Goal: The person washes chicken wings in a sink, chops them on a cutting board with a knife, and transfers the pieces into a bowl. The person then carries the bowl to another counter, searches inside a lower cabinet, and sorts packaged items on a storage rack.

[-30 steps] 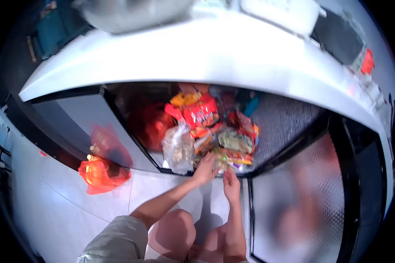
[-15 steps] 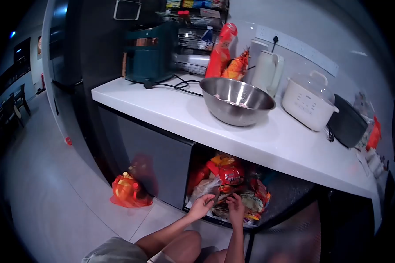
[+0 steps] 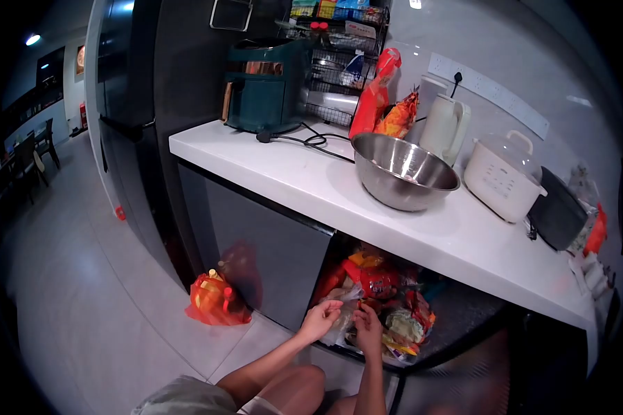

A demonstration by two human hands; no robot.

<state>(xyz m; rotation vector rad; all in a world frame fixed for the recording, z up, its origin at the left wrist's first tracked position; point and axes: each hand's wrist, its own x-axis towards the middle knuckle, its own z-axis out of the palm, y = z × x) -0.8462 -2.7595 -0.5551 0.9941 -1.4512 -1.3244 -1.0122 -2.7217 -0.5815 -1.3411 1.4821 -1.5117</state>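
Both my hands are low at the open cabinet (image 3: 481, 311), in front of a pile of packaged food. My left hand (image 3: 320, 321) has its fingertips drawn together on a clear plastic bag (image 3: 348, 317). Facing it, a short gap away, my right hand (image 3: 369, 330) pinches at the same bag's right side; the exact grip is small and partly hidden. Behind the fingers lie a red food packet (image 3: 379, 282) and, to the right, a pale-and-red packet (image 3: 407, 323).
Above the cabinet, a white countertop (image 3: 277, 169) holds a steel bowl (image 3: 405, 190), a white cooker (image 3: 500, 181), a kettle (image 3: 441, 128) and a dark green appliance (image 3: 264, 93). A red bag (image 3: 216, 302) sits on the floor at left.
The view has shifted, so the counter and cabinet appear further right. My hands stay close together at the pile, and the clear bag now shows between them.
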